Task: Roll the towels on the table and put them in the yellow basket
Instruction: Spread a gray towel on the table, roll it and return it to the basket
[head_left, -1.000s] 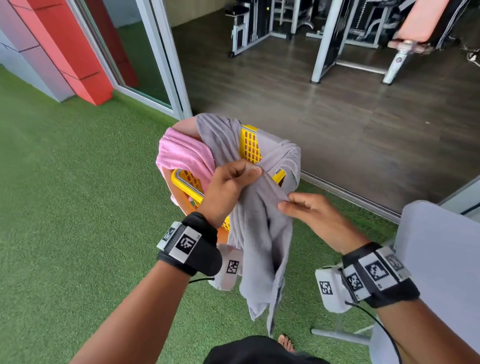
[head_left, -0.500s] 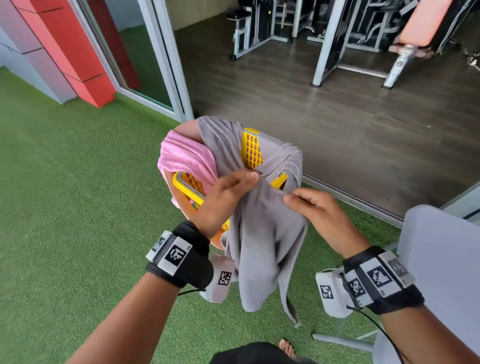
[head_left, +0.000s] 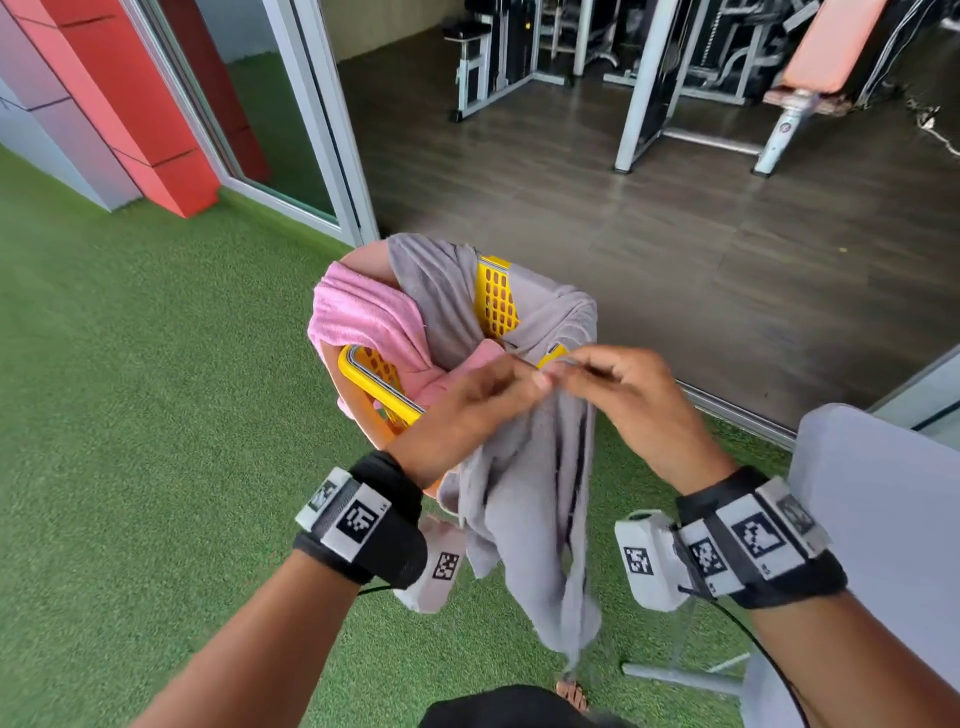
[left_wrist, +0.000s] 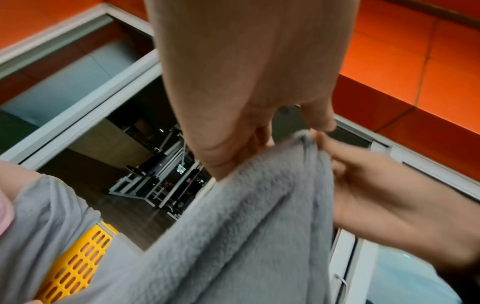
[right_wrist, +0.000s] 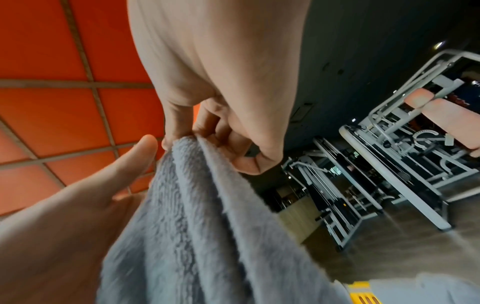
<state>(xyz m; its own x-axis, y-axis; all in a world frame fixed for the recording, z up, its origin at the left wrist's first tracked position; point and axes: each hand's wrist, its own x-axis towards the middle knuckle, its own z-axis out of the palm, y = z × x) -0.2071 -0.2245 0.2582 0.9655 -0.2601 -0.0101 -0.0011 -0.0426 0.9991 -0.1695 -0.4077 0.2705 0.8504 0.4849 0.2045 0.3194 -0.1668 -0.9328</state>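
Note:
A grey towel (head_left: 524, 499) hangs in front of the yellow basket (head_left: 496, 301), bunched in long folds. My left hand (head_left: 519, 389) and right hand (head_left: 576, 371) meet at its top edge, and each pinches the cloth between thumb and fingers. The left wrist view shows the grey towel (left_wrist: 246, 226) held by both hands, with the yellow basket (left_wrist: 78, 267) below. From the right wrist, my fingers (right_wrist: 179, 127) nip the towel (right_wrist: 194, 226). A pink towel (head_left: 363, 317) and another grey towel (head_left: 436, 280) lie draped over the basket's rim.
The basket stands on an orange stool on green artificial turf (head_left: 130, 415). A white table (head_left: 883, 519) is at my right, its leg near my foot. Behind the basket a sliding door frame (head_left: 332, 156) opens onto a dark floor with gym machines.
My two hands have come together at the towel's top edge, the left moving right and the right moving left. The hanging grey towel has gathered into narrower folds.

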